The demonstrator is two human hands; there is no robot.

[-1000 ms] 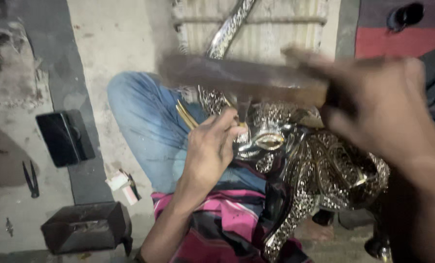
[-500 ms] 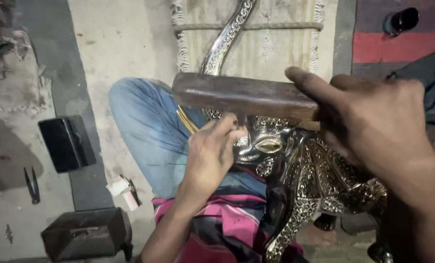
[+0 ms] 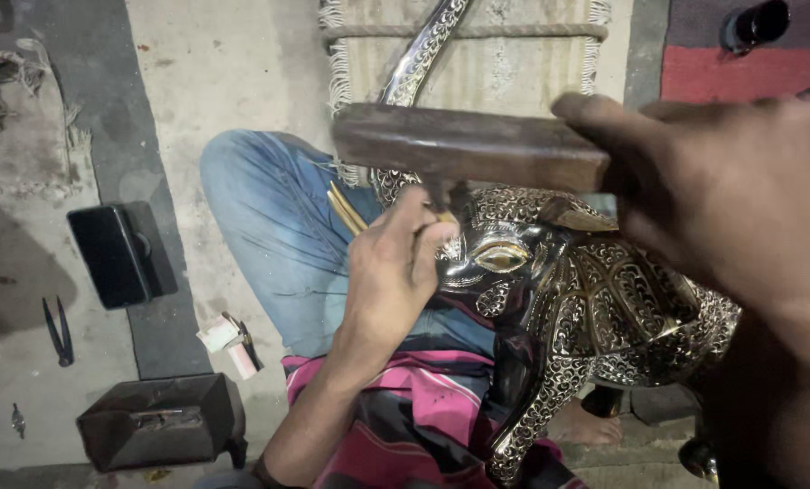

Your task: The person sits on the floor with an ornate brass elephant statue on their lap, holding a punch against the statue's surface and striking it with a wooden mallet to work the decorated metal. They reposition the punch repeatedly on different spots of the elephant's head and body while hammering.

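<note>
Your right hand (image 3: 740, 208) grips the hard, heavy wooden block (image 3: 468, 145) by its end, over the small punch (image 3: 441, 213) pinched in your left hand (image 3: 391, 272) on the stiff, slippery shiny metal elephant (image 3: 604, 317) in your lap.

The left hand (image 3: 391, 272) is curled in a pinching fist at centre, forearm angled up from near-left, while the right hand (image 3: 722, 195) is raised near-right, fingers clamped shut.
</note>
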